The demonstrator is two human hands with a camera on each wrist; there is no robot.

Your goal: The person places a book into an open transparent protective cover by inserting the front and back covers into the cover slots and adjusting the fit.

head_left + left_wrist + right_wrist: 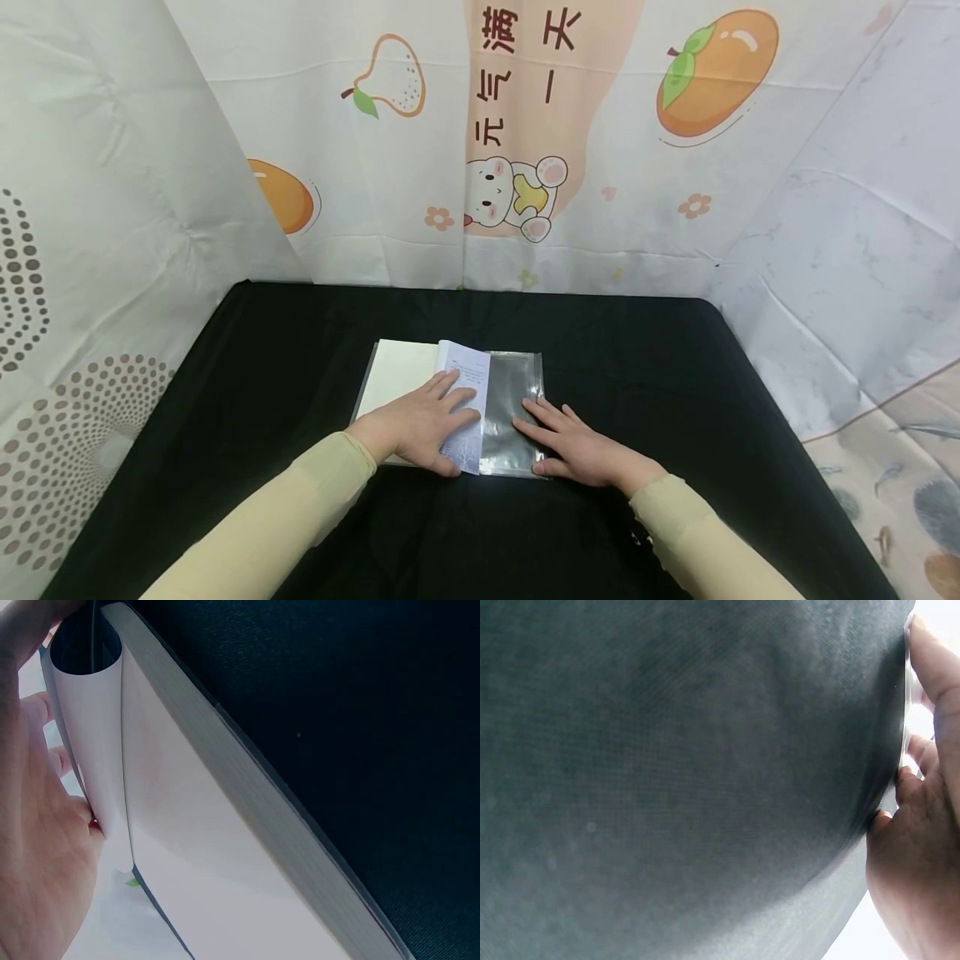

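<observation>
A thick book (217,847) lies on the black cloth, with a blank cream page (393,367) facing up at its left side. My left hand (423,417) rests, fingers spread, on a pale lilac printed cover (465,367) that is folded over; the left wrist view shows this cover curving in a loop beside the page block. To the right lies a clear, shiny plastic sleeve (510,417). My right hand (577,442) touches its right edge with extended fingers. In the right wrist view, the fingers (922,750) are seen edge-on along the sleeve's thin rim.
Black cloth (637,358) covers the table under the book. A white curtain (337,192) with fruit prints hangs behind the table's far edge, and patterned cloths hang at the left and right sides.
</observation>
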